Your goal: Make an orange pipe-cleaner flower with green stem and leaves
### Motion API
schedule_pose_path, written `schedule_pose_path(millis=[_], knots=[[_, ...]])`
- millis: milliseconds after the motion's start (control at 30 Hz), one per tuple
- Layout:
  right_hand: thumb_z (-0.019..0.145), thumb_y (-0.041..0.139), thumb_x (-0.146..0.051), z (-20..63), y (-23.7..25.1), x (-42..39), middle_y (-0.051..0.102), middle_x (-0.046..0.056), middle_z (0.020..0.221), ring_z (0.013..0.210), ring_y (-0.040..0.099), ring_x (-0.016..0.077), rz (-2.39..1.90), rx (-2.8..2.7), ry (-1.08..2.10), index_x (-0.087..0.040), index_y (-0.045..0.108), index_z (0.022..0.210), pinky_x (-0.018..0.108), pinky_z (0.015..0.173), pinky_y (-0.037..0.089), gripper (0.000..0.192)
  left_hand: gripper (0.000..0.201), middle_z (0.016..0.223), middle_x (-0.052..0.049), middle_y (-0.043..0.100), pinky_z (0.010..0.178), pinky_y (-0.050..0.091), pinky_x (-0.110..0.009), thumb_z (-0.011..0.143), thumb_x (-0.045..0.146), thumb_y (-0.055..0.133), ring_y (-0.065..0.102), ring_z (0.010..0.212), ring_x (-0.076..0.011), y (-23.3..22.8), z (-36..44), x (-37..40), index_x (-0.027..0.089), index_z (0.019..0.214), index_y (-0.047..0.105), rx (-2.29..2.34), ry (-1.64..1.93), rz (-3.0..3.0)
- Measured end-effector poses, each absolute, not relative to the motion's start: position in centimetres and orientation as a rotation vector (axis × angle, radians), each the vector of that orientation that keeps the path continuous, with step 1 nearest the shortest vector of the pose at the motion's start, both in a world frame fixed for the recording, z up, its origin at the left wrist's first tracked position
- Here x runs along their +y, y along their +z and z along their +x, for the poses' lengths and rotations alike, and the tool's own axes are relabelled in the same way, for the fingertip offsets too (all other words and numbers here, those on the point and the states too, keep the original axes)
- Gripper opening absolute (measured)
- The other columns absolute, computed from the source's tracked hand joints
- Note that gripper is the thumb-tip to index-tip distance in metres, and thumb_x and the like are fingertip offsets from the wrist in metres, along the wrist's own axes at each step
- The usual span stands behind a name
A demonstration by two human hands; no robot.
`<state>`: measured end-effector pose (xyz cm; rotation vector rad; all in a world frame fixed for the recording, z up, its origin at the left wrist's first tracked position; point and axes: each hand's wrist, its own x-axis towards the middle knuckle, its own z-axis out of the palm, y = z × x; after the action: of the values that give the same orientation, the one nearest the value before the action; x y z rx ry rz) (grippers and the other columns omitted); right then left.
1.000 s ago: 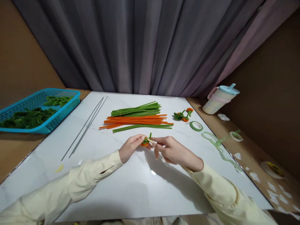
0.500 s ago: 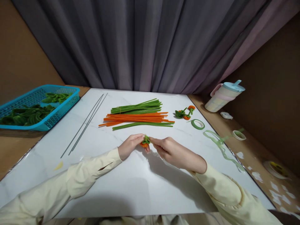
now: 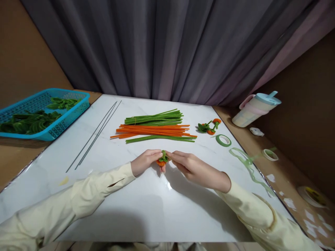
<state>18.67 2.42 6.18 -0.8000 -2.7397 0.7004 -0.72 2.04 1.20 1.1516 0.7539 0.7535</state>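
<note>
While both hands meet mid-desk:
Left hand [image 3: 145, 161]: pinching small green-orange flower [image 3: 162, 159].
Right hand [image 3: 193, 167]: grip clenched on same flower.
Done: two flowers [image 3: 208, 127], far right edge.
Left: pipe cleaner bundle [image 3: 154, 129] unused.

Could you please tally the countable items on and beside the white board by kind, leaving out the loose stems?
Blue baskets: 1
Tape rolls: 2
Lidded cups: 1
Finished orange-and-green pieces: 1 cluster
Piece held by left hand and right hand, an orange-and-green twist: 1
Total: 6
</note>
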Motion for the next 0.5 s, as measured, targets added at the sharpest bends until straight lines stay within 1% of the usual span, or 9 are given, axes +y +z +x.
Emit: schedule_pose_path(millis=[67, 133, 200, 267, 333, 367, 433, 500], knots=[[0.077, 0.032, 0.001, 19.1, 5.7, 2.5, 0.056, 0.012, 0.101, 0.078, 0.056, 0.0181, -0.792, -2.811, 0.618, -0.014, 0.035, 0.133, 0.029, 0.066, 0.047, 0.058, 0.035, 0.059, -0.006, 0.062, 0.06, 0.043, -0.029, 0.079, 0.044, 0.052, 0.055, 0.055, -0.0151, 1.1, -0.8, 2.1, 0.01, 0.075, 0.056, 0.757, 0.739, 1.141], [0.072, 0.033, 0.004, 19.4, 5.5, 2.7, 0.054, 0.012, 0.11, 0.074, 0.058, 0.0171, -0.804, -2.882, 0.512, -0.015, 0.032, 0.135, 0.028, 0.062, 0.048, 0.066, 0.035, 0.06, -0.006, 0.062, 0.06, 0.043, -0.029, 0.079, 0.045, 0.052, 0.055, 0.055, -0.0149, 1.1, -0.8, 2.1, 0.011, 0.073, 0.054, 0.756, 0.719, 1.139], [0.068, 0.033, 0.005, 19.5, 5.5, 2.8, 0.054, 0.011, 0.115, 0.073, 0.059, 0.0164, -0.817, -2.914, 0.43, -0.018, 0.034, 0.135, 0.028, 0.062, 0.047, 0.07, 0.036, 0.06, -0.007, 0.062, 0.059, 0.043, -0.029, 0.079, 0.046, 0.052, 0.055, 0.055, -0.0148, 1.2, -0.8, 2.1, 0.011, 0.071, 0.054, 0.749, 0.704, 1.145], [0.069, 0.034, 0.004, 19.3, 5.6, 2.8, 0.056, 0.01, 0.114, 0.08, 0.06, 0.0174, -0.83, -2.874, 0.45, -0.019, 0.039, 0.132, 0.028, 0.066, 0.047, 0.067, 0.037, 0.06, -0.007, 0.061, 0.059, 0.044, -0.029, 0.08, 0.047, 0.051, 0.055, 0.055, -0.0147, 1.1, -0.8, 2.1, 0.011, 0.071, 0.053, 0.748, 0.704, 1.165], [0.076, 0.034, 0.0, 19.1, 5.9, 2.8, 0.06, 0.01, 0.106, 0.086, 0.06, 0.0179, -0.868, -2.766, 0.599, -0.018, 0.044, 0.127, 0.028, 0.071, 0.047, 0.055, 0.037, 0.061, -0.006, 0.061, 0.059, 0.044, -0.028, 0.082, 0.047, 0.048, 0.055, 0.055, -0.0144, 0.9, -0.7, 2.0, 0.011, 0.074, 0.053, 0.757, 0.723, 1.196], [0.08, 0.035, -0.004, 18.9, 6.1, 2.8, 0.063, 0.009, 0.098, 0.083, 0.06, 0.0173, -0.912, -2.699, 0.705, -0.016, 0.046, 0.125, 0.027, 0.071, 0.046, 0.048, 0.037, 0.062, -0.006, 0.061, 0.059, 0.045, -0.028, 0.084, 0.047, 0.046, 0.056, 0.056, -0.014, 0.8, -0.6, 2.0, 0.011, 0.077, 0.052, 0.773, 0.743, 1.217], [0.086, 0.037, -0.012, 18.7, 6.6, 2.8, 0.063, 0.004, 0.074, 0.068, 0.06, 0.0147, -1.045, -2.577, 0.958, -0.014, 0.048, 0.122, 0.025, 0.065, 0.046, 0.038, 0.035, 0.066, -0.005, 0.061, 0.06, 0.046, -0.028, 0.086, 0.046, 0.042, 0.056, 0.057, -0.0133, 0.5, -0.5, 1.8, 0.013, 0.084, 0.051, 0.831, 0.786, 1.28], [0.089, 0.037, -0.017, 18.6, 7.1, 2.7, 0.053, -0.003, 0.054, 0.049, 0.052, 0.0109, -1.165, -2.471, 1.249, -0.013, 0.048, 0.122, 0.022, 0.056, 0.043, 0.035, 0.032, 0.069, -0.004, 0.062, 0.061, 0.047, -0.027, 0.088, 0.045, 0.038, 0.057, 0.058, -0.0129, 0.4, -0.4, 1.5, 0.015, 0.09, 0.05, 0.918, 0.813, 1.395]])
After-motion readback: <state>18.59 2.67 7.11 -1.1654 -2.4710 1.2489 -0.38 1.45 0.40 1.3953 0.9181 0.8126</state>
